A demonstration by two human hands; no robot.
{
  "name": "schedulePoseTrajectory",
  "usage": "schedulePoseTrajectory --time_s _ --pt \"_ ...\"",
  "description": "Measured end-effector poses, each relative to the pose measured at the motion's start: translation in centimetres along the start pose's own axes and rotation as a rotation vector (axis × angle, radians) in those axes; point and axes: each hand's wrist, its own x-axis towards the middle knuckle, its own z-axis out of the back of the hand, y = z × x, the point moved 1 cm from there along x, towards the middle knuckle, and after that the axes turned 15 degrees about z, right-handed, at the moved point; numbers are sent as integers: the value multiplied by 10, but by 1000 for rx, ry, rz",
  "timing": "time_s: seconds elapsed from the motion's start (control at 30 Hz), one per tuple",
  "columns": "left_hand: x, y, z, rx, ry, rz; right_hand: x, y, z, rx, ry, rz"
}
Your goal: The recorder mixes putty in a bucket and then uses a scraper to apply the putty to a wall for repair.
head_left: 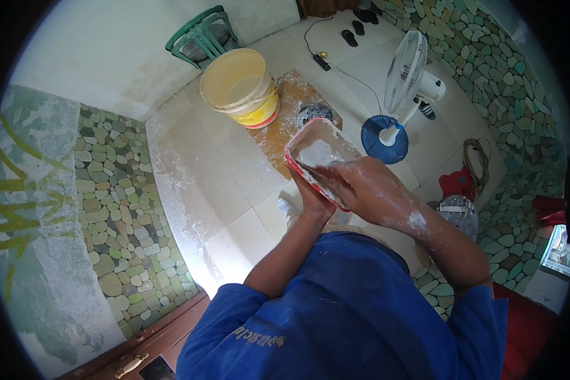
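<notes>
The person holds a red-rimmed tray [316,155] of white plaster up in front of the chest, above the pale tiled floor [228,183]. The left hand [311,197] supports the tray from beneath, its fingers mostly hidden under the tray's near end, so its grip is closed on the tray as far as the view allows. The right hand [361,183], dusted white across the knuckles and forearm, reaches over the tray's near rim with its fingers curled down into the plaster; it probably holds a small tool there, but the fingers cover whatever it is and I cannot tell.

Beyond the tray, a yellow bucket [240,88] stands on the floor beside a brown board [291,107] smeared with white. A green plastic chair [199,38] stands behind the bucket by the white wall. To the right a white standing fan [408,73] rises from a blue round base [383,139], with a black cable [348,73] running across the tiles behind it. Pebble-pattern cladding [107,209] covers the wall at left and another wall at right. A coil of rope [478,155] lies near a red object by the right wall.
</notes>
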Motion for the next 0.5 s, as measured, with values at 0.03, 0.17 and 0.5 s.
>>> schedulePoseTrajectory --time_s 0.03,0.17,0.5 --pt "-1 1 0 7 -44 -29 0 1 -2 -2 38 -28" --pt "-3 2 3 -53 -13 -9 10 0 -9 -191 149 -14" --pt "-3 -5 -3 -48 171 -11 5 5 12 -360 -1 -62"
